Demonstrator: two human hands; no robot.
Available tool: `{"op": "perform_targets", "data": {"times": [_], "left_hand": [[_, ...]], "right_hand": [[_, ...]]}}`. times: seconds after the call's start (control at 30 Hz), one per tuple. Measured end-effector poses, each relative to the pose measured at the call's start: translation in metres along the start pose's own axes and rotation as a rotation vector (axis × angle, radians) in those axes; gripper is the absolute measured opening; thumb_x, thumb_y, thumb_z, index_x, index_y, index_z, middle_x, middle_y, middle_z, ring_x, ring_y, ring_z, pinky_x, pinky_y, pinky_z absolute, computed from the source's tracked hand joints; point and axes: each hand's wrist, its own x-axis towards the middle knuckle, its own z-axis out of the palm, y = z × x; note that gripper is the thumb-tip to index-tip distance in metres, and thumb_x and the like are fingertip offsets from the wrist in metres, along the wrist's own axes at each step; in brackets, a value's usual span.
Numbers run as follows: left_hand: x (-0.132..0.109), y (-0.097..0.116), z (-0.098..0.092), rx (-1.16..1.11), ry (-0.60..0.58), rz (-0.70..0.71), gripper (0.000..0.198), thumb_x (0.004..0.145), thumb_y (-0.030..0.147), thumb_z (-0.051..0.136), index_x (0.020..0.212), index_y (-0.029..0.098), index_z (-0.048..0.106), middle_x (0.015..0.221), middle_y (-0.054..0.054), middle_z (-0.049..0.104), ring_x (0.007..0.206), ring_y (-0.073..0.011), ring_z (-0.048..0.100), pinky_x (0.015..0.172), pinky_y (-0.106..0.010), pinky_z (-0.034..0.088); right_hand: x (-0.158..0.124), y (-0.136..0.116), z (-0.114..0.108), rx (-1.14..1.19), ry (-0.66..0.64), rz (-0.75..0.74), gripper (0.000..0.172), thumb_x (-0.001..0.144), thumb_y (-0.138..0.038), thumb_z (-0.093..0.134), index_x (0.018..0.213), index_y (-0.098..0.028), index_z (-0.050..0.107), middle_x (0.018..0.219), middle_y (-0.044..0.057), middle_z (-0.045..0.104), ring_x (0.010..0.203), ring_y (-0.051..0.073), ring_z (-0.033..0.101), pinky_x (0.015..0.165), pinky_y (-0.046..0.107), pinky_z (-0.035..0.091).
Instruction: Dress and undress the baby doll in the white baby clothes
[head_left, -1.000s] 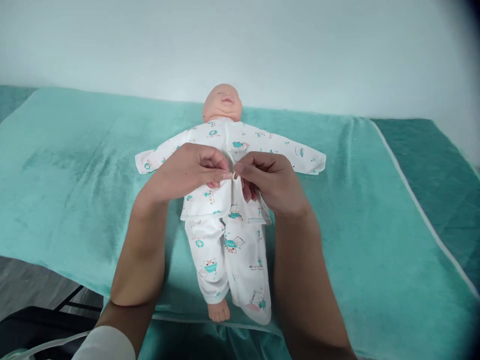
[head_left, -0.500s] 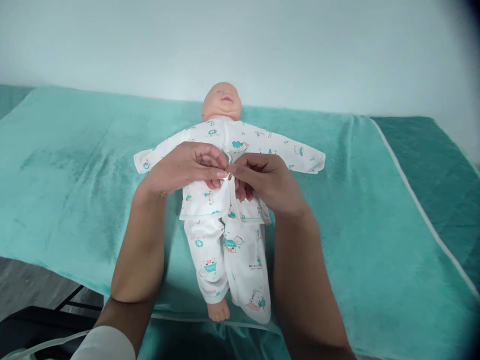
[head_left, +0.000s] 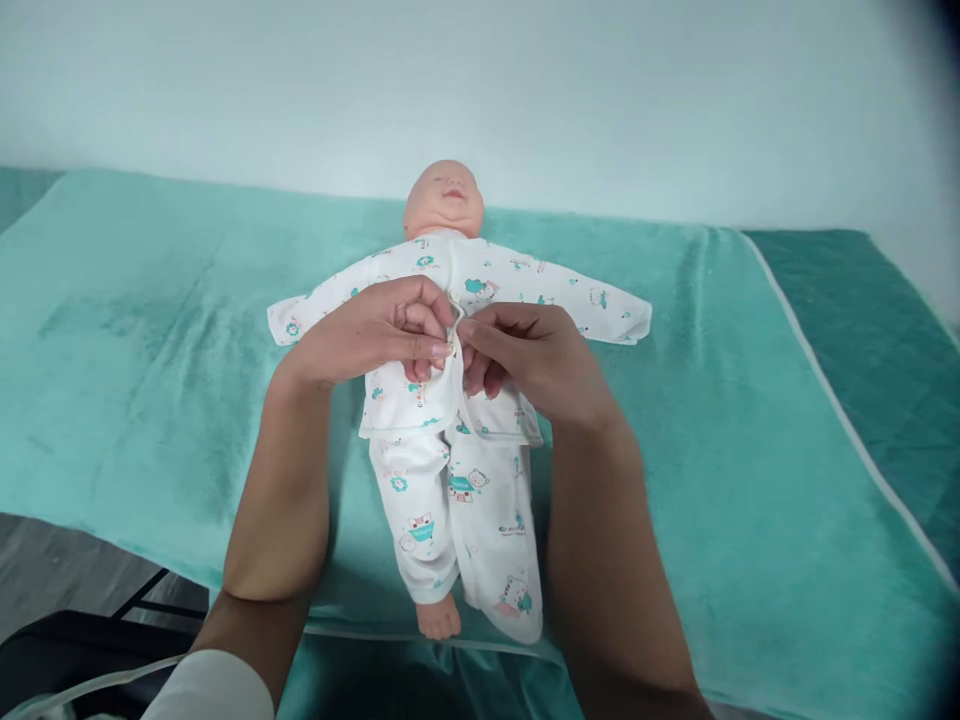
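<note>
A baby doll point(head_left: 444, 200) lies on its back, dressed in a white printed jacket point(head_left: 420, 400) and matching trousers point(head_left: 491, 540). Over the doll's belly, my left hand point(head_left: 397, 325) pinches one front edge of the jacket between thumb and fingers. Close beside it, my right hand point(head_left: 525, 350) pinches the facing edge, thumb against forefinger. A small fastener appears to lie by my left thumb, too small to make out well. Both sleeves stretch outward, and no doll hands show at the cuffs. One bare foot point(head_left: 439, 617) sticks out of a trouser leg; the other leg's end is covered.
A green cloth point(head_left: 150, 370) covers the table beneath the doll, with a darker green cover point(head_left: 847, 330) at the right. Behind stands a pale wall point(head_left: 480, 80). At the lower left are a black object point(head_left: 82, 660) and a pale tube point(head_left: 112, 680).
My fingertips have drawn slightly apart at the jacket's front, and more of the edge shows between them. The doll lies in the same place.
</note>
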Motion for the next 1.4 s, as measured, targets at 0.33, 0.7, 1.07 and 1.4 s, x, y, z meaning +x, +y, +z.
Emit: {"op": "perform_targets", "data": {"times": [0.33,0.7,1.07,1.4], "left_hand": [[-0.002,0.0007,-0.0031,0.049,0.0,-0.023,0.023,0.086,0.022,0.08,0.094,0.017,0.059,0.071,0.001,0.072,0.06,-0.01,0.069,0.058,-0.021,0.06],[-0.0027,0.0028,-0.0017,0.131,0.018,-0.03,0.02,0.084,0.023,0.08,0.091,0.019,0.061,0.069,0.001,0.07,0.06,-0.0111,0.07,0.057,-0.022,0.059],[-0.0006,-0.0034,-0.0036,0.123,-0.022,0.007,0.022,0.083,0.024,0.08,0.087,0.019,0.059,0.069,0.002,0.068,0.058,-0.0099,0.067,0.055,-0.022,0.057],[-0.0002,-0.0009,-0.0002,0.085,0.017,-0.01,0.023,0.079,0.017,0.08,0.089,0.02,0.059,0.076,0.001,0.07,0.058,-0.0091,0.065,0.056,-0.023,0.058]], "right_hand": [[-0.0004,0.0022,-0.0083,0.041,-0.077,0.027,0.024,0.081,-0.033,0.086,0.096,-0.018,0.074,0.079,0.002,0.075,0.075,0.016,0.075,0.057,0.021,0.059],[-0.0012,-0.001,-0.006,-0.001,-0.065,0.057,0.025,0.08,-0.028,0.083,0.098,-0.02,0.067,0.085,0.001,0.073,0.075,0.015,0.075,0.056,0.021,0.057],[-0.0025,0.0011,-0.0096,-0.033,-0.126,0.032,0.027,0.082,-0.025,0.08,0.104,-0.022,0.064,0.093,-0.001,0.068,0.07,0.012,0.071,0.059,0.023,0.056],[-0.0031,-0.0021,-0.0056,-0.209,-0.075,0.05,0.024,0.081,-0.017,0.072,0.102,-0.026,0.063,0.069,-0.007,0.056,0.048,0.007,0.053,0.041,0.021,0.035]]}}
